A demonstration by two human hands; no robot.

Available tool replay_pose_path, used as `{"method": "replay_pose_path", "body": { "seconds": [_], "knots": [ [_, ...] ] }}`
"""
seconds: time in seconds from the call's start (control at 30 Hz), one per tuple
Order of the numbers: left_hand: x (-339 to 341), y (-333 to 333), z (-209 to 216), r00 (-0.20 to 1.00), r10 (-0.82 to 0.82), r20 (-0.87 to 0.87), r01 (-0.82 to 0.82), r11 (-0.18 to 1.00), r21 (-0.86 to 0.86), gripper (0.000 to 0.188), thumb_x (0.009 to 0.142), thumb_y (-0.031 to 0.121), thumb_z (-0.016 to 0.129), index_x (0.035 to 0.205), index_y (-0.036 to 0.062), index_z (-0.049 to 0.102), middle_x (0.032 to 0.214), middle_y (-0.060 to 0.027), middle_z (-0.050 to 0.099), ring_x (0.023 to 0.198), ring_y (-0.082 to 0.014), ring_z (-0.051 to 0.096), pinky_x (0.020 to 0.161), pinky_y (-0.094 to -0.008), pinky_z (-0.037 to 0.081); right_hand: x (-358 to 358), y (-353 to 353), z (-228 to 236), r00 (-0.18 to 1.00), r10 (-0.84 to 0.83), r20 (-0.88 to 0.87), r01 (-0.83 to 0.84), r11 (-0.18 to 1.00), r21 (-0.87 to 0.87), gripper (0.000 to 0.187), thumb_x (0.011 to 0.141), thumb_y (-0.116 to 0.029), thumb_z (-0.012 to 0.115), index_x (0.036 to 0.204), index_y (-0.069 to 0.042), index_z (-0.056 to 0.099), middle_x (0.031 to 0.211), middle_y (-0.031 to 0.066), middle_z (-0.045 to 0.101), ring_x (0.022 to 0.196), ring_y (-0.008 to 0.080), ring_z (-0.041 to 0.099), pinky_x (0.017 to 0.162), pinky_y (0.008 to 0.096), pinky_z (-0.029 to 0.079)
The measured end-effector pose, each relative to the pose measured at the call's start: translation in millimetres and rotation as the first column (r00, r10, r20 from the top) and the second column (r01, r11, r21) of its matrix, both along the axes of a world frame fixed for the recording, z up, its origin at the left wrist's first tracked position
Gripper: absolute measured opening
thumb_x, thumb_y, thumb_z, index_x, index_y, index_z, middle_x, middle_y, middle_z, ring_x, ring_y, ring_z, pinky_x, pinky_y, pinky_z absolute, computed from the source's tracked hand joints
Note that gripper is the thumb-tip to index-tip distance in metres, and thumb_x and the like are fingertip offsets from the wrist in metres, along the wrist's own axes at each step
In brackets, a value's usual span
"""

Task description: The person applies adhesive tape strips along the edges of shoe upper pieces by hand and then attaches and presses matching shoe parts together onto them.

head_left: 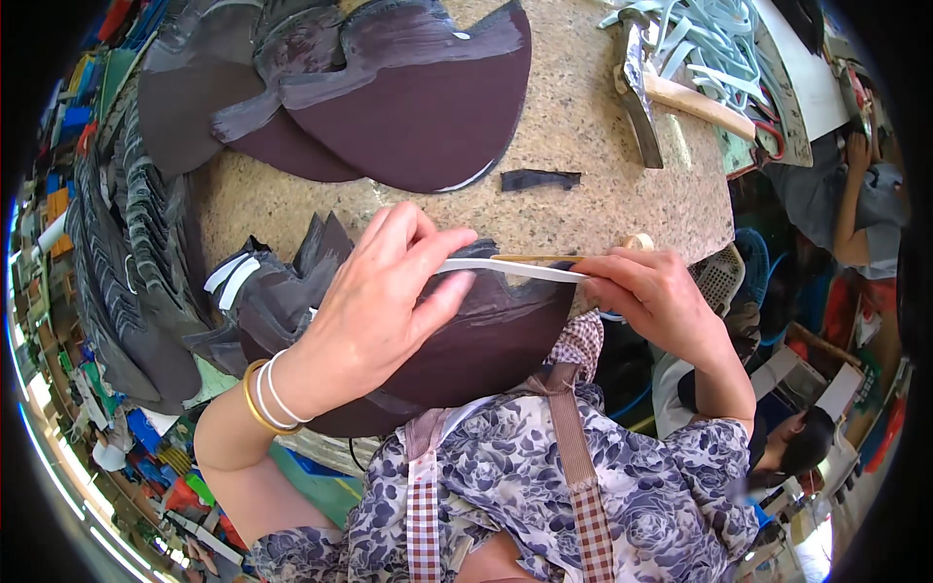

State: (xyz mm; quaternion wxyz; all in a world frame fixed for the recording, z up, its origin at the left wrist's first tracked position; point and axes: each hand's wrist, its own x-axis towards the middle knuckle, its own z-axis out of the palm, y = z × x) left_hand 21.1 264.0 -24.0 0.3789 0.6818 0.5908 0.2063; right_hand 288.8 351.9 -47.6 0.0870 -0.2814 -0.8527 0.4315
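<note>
You are holding a thin white strip of tape-like material (pixel 510 266) stretched between both hands, its long axis running nearly level from left to right, just above the near edge of the speckled stone worktop (pixel 583 136). Your left hand (pixel 374 301) is lying over the strip's left end, fingers close together and curled down, thumb and forefinger pinching it against the dark maroon curved leather-like piece (pixel 486 335) beneath. Your right hand (pixel 651 296) is gripping the right end, fingertips pressed together on it near the worktop's near right corner, with a slim wooden stick (pixel 559 257) lying alongside the strip (what its pale rounded end is, you cannot tell). Both hands are equally on the strip; the free span is lying between them, above the scalloped edge of the dark piece.

Further back, more dark maroon rounded pieces (pixel 408 107) are overlapping toward the far left corner, a small dark scrap (pixel 539 179) is lying mid-surface, and a wooden-handled hammer (pixel 646 92) is resting by the far right corner beside pale blue cords (pixel 709 39). Stacked dark soles (pixel 126 262) are filling the room's left side; other people are sitting to the right.
</note>
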Motion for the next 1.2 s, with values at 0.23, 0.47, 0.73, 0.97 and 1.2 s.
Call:
{"method": "replay_pose_path", "body": {
  "seconds": [0.23, 0.47, 0.73, 0.97, 1.2],
  "knots": [
    [13.0, 8.6, -1.8, 0.983, 0.130, 0.130, -0.119, 0.989, -0.088, 0.016, 0.088, 0.009, 0.061, 0.100, -0.0016, 0.059, 0.090, -0.0157, 0.054, 0.083, -0.0296, 0.057, 0.075, -0.0396, 0.045, 17.2, -1.8, 6.6, 0.999, 0.009, 0.038, -0.004, 0.993, -0.121, 0.017, 0.086, -0.006, 0.064, 0.101, 0.003, 0.066, 0.075, 0.0112, 0.064, 0.067, 0.0241, 0.065, 0.059, 0.0340, 0.050],
    [17.6, 9.2, 10.7, 0.991, 0.094, 0.098, -0.096, 0.995, 0.020, 0.011, 0.084, 0.008, 0.065, 0.088, -0.0020, 0.062, 0.079, -0.0120, 0.053, 0.070, -0.0280, 0.058, 0.065, -0.0381, 0.048, -17.5, -4.3, 12.9, 0.980, -0.026, -0.195, -0.005, 0.987, -0.158, 0.019, 0.083, -0.010, 0.069, 0.097, 0.002, 0.066, 0.074, 0.0110, 0.064, 0.064, 0.0233, 0.067, 0.056, 0.0310, 0.051],
    [28.3, -0.3, 36.4, 0.997, 0.028, 0.068, -0.045, 0.965, 0.259, 0.013, 0.078, 0.006, 0.069, 0.087, 0.0002, 0.061, 0.079, -0.0101, 0.053, 0.066, -0.0257, 0.057, 0.059, -0.0359, 0.047, -50.0, -23.2, 24.2, 0.936, -0.075, -0.344, 0.201, 0.916, 0.348, 0.016, 0.068, -0.005, 0.070, 0.067, -0.009, 0.054, 0.056, 0.0038, 0.052, 0.043, 0.0202, 0.054, 0.041, 0.0306, 0.043],
    [-60.0, -4.8, 96.9, 0.969, -0.147, 0.196, 0.188, 0.960, -0.209, 0.012, 0.078, 0.008, 0.072, 0.088, 0.0016, 0.071, 0.076, -0.0077, 0.062, 0.069, -0.0199, 0.059, 0.063, -0.0297, 0.045, 34.4, 16.4, 38.3, 0.804, -0.336, -0.490, 0.400, 0.916, 0.027, 0.015, 0.086, -0.005, 0.058, 0.079, 0.004, 0.067, 0.110, 0.0263, 0.064, 0.058, 0.0078, 0.059, 0.059, 0.0211, 0.047],
    [-64.9, -59.5, 19.2, 0.812, 0.127, -0.570, 0.068, 0.949, 0.308, 0.017, 0.075, 0.013, 0.071, 0.087, 0.0042, 0.060, 0.082, -0.0073, 0.053, 0.082, -0.0274, 0.053, 0.069, -0.0371, 0.046, 58.8, 24.2, 25.2, 0.300, -0.639, -0.708, 0.250, 0.769, -0.588, 0.026, 0.078, -0.014, 0.055, 0.058, -0.004, 0.042, 0.125, 0.0359, 0.052, 0.052, 0.0140, 0.056, 0.051, 0.0215, 0.045]
  ]
}}
